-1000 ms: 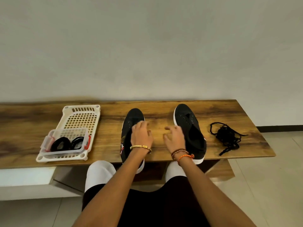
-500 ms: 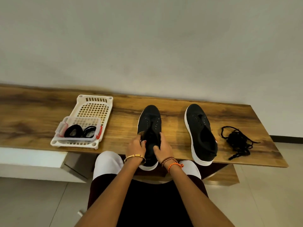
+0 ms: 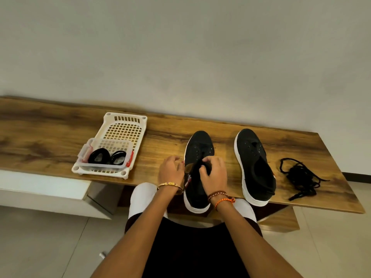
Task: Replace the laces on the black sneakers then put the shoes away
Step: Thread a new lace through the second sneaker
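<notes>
No brand name or writing can be read on anything here; a small red and white mark on the side of the left sneaker point(image 3: 197, 157) is too blurred to make out. A white perforated plastic basket point(image 3: 125, 125) sits on the wooden worktop point(image 3: 50, 137), and in its near end stands a clear plastic tub point(image 3: 86, 155) with red clips, holding two coiled black laces point(image 3: 108, 158). The left sneaker lies toe away from the person, its heel overhanging the worktop's near edge. The right hand point(image 3: 213, 173) rests over its opening with fingers curled, gripping the dark tongue area. The left hand point(image 3: 170, 171) lies against the shoe's left side, fingers bent; whether it grips the shoe I cannot tell. The right sneaker point(image 3: 254, 165) stands just beside, unlaced, apart from both hands. Near it, to its right, a loose tangle of black laces point(image 3: 300, 176) lies on the worktop.
</notes>
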